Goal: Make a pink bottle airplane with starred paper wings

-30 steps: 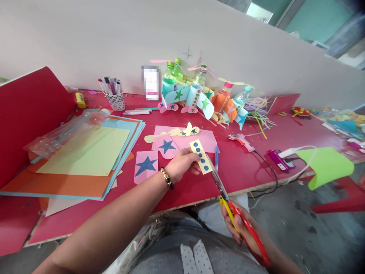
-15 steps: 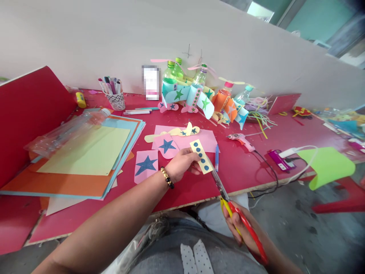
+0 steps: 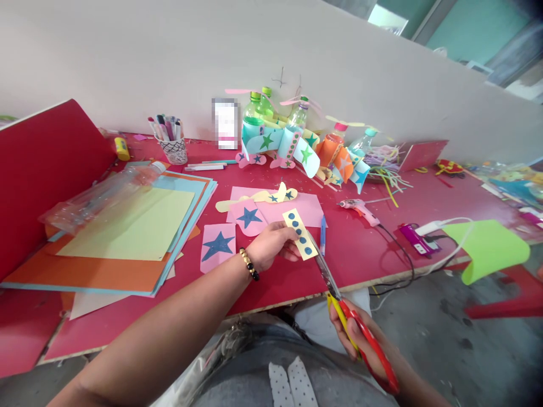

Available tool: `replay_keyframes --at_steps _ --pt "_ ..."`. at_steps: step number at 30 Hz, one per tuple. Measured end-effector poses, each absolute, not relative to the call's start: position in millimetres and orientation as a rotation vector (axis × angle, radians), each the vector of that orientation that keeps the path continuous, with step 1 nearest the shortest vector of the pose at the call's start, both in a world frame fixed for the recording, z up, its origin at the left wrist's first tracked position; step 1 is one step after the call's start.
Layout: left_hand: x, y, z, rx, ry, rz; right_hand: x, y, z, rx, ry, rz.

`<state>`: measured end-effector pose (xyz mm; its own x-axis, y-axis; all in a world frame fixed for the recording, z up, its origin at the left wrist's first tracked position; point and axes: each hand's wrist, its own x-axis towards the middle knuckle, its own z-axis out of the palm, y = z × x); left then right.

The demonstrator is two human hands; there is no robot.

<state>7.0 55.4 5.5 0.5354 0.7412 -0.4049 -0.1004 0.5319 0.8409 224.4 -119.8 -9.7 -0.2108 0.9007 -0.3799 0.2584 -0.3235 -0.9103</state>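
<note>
Your right hand (image 3: 360, 333) grips the scissors (image 3: 333, 291), near right; twisting them could send the blades (image 3: 325, 271) off line. Your left hand (image 3: 274, 246) pinches the dotted yellow strip (image 3: 302, 236) in front of you, the blades at its right edge; held loosely, it might bend and cut crooked. The dots (image 3: 307, 250) sit close to its border, so a stray cut could clip them. You can read no brand or writing: the far phone-like screen (image 3: 226, 123) is pixelated.
</note>
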Motion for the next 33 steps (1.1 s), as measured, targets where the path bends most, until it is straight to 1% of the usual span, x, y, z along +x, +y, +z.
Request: replay_keyframes --at_steps 15,23,33 --pt "10.5 45.8 12.3 0.856 0.808 0.553 219.9 -112.0 -9.9 -1.433 -1.378 1.549" --pt "10.3 45.7 11.9 0.852 0.809 0.552 222.0 -110.2 -15.8 -1.454 -1.437 1.558" --pt "9.8 46.0 10.7 0.856 0.792 0.561 221.9 -108.5 -11.1 -1.508 -1.480 1.539"
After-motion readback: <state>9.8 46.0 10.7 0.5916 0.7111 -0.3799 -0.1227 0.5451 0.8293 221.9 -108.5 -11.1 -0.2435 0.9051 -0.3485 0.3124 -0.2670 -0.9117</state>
